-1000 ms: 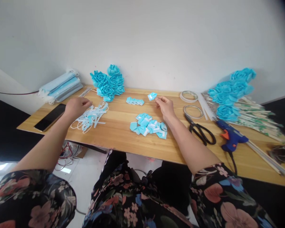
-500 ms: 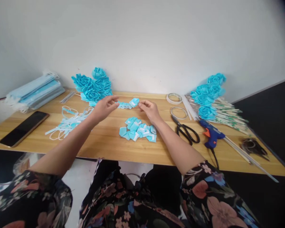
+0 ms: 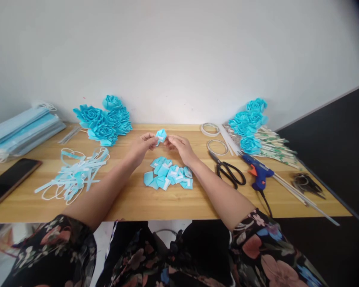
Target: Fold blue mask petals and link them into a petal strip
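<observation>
Above the middle of the table, my left hand [image 3: 144, 146] and my right hand [image 3: 181, 148] are close together, fingers closed at a light-blue folded petal piece [image 3: 161, 135] with a white strip on it. My left fingertips meet its left side, my right fingertips its lower right. Part of what lies behind the fingers is hidden. Nearer to me, between my forearms, lies a loose pile of similar blue petal pieces [image 3: 169, 173] with small white strips.
Blue fabric flowers [image 3: 106, 119] stand at the back left, beside stacked face masks [image 3: 24, 129]. Cut ear loops [image 3: 73, 175] and a phone [image 3: 10, 181] lie left. To the right are tape rolls [image 3: 210, 129], scissors [image 3: 231, 171], a glue gun [image 3: 259, 171], sticks [image 3: 283, 149] and more flowers [image 3: 248, 119].
My left hand has closed in from spread fingers to the petal piece. My right hand has brought the piece left, toward the left hand. The view has shifted slightly.
</observation>
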`<control>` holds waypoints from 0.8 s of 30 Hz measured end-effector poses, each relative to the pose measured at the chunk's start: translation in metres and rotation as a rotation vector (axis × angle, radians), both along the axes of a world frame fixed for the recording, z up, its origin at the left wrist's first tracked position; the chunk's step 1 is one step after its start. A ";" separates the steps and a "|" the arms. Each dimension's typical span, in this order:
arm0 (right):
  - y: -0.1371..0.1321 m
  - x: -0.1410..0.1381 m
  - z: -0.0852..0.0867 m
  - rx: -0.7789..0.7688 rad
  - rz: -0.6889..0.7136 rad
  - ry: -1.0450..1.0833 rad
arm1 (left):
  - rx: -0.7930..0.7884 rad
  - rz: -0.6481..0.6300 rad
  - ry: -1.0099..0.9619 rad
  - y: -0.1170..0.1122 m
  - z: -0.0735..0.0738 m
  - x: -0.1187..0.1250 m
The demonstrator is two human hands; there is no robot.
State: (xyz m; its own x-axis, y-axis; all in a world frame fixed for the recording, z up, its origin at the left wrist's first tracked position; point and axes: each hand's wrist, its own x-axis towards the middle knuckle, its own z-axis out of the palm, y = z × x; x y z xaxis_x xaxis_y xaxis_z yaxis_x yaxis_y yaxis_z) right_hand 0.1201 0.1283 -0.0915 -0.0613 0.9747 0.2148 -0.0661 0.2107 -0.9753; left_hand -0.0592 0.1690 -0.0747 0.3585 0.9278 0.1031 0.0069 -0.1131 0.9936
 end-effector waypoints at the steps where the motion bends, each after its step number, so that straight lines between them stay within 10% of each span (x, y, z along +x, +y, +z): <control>1: 0.000 0.000 0.000 -0.001 0.007 -0.014 | -0.011 0.003 -0.025 -0.003 -0.001 0.001; 24: 0.001 0.000 -0.002 0.075 -0.078 -0.188 | 0.065 0.160 0.008 -0.018 0.002 0.001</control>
State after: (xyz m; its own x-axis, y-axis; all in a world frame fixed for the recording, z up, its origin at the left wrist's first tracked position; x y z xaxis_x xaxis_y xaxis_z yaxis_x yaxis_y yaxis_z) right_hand 0.1197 0.1293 -0.0938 -0.0320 0.9599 0.2786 0.1350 0.2804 -0.9503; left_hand -0.0582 0.1506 -0.0723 0.2079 0.9645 0.1627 0.0377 -0.1741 0.9840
